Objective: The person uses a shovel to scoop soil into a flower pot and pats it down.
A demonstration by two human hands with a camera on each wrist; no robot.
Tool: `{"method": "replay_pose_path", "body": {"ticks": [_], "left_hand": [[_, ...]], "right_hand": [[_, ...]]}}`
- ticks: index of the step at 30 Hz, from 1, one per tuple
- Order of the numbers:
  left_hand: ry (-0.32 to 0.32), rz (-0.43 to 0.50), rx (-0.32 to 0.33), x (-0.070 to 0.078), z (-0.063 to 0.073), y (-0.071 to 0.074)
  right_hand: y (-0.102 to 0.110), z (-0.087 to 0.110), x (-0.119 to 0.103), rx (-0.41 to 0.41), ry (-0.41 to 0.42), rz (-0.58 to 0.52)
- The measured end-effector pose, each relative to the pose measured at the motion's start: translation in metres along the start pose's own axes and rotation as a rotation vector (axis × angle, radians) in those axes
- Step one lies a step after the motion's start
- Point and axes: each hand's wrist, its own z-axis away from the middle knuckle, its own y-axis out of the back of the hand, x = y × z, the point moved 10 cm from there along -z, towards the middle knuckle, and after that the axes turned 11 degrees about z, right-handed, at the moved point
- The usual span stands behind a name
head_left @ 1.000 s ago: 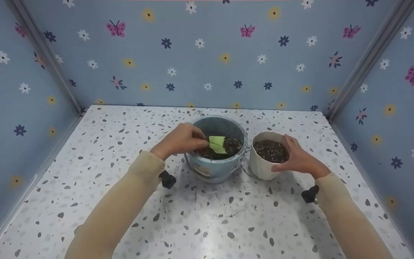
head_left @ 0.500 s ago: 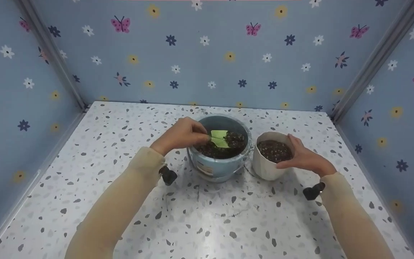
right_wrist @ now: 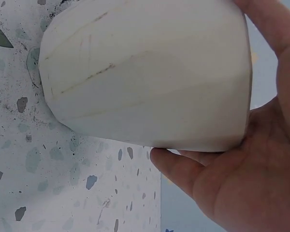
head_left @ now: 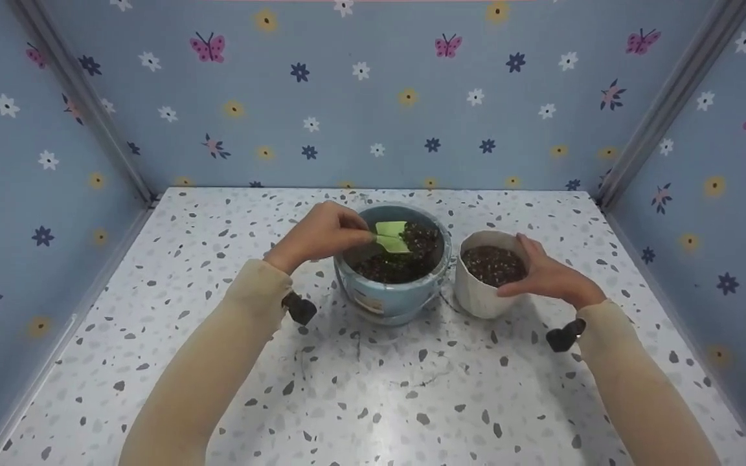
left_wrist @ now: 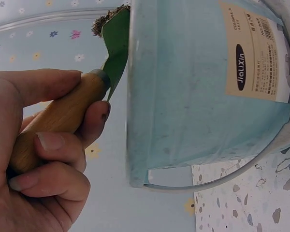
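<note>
My left hand (head_left: 322, 236) grips the wooden handle (left_wrist: 63, 118) of a small garden trowel. Its green blade (head_left: 392, 244) reaches over the mouth of a light blue bucket (head_left: 389, 301), which holds dark soil (head_left: 379, 268). In the left wrist view, a clump of soil (left_wrist: 104, 24) shows at the blade's far end, by the bucket's rim. To the bucket's right stands a white faceted pot (head_left: 476, 294), filled partway with soil (head_left: 493, 264). My right hand (head_left: 551, 279) holds this pot by its right side, thumb in front and fingers behind.
Both containers stand on a white speckled tabletop (head_left: 373, 401). Blue patterned panels (head_left: 373, 97) enclose it at the back and both sides. The bucket's thin handle (left_wrist: 217, 182) hangs down its side. A few dark crumbs lie around the pot's base.
The trowel has risen in the bucket, and my left hand has lifted with it. My right hand keeps its hold on the white pot. The head view has shifted slightly.
</note>
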Motion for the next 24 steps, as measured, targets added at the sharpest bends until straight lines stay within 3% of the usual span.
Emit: {"method": "replay_pose_path", "body": {"ticks": [14,24], "left_hand": [[-0.001,0.02,0.024,0.018,0.0,0.015],[-0.028,0.025,0.018,0.041,-0.012,0.017]], "right_hand": [[-0.001,-0.001,0.0,0.004,-0.006,0.009],[-0.002,0.0,-0.001,0.009,0.005,0.006]]}}
